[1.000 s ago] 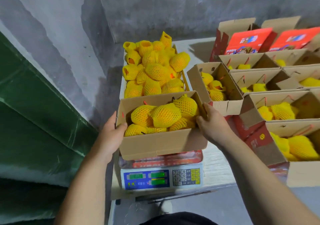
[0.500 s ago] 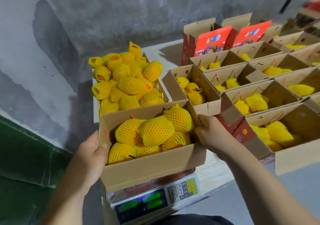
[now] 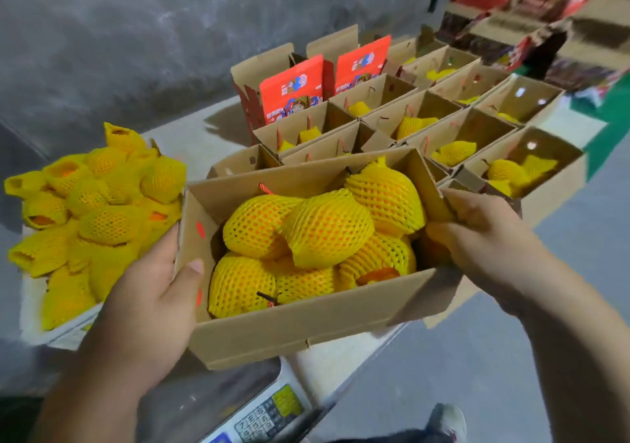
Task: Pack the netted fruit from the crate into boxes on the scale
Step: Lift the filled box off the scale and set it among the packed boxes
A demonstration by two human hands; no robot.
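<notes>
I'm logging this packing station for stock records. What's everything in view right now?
held box: one, brown cardboard, full of yellow-netted fruit, above the scale.
netted fruit pile: many, yellow foam nets, in the crate at left.
scale: one, keypad showing, bottom centre.
open boxes: several, brown, partly filled, in rows at right.
red printed flaps: two, upright behind the rows.
stacked boxes: red, blurred, far right.
shoe: one, bottom edge.
left hand: grips box's left end.
right hand: grips box's right end.
</notes>
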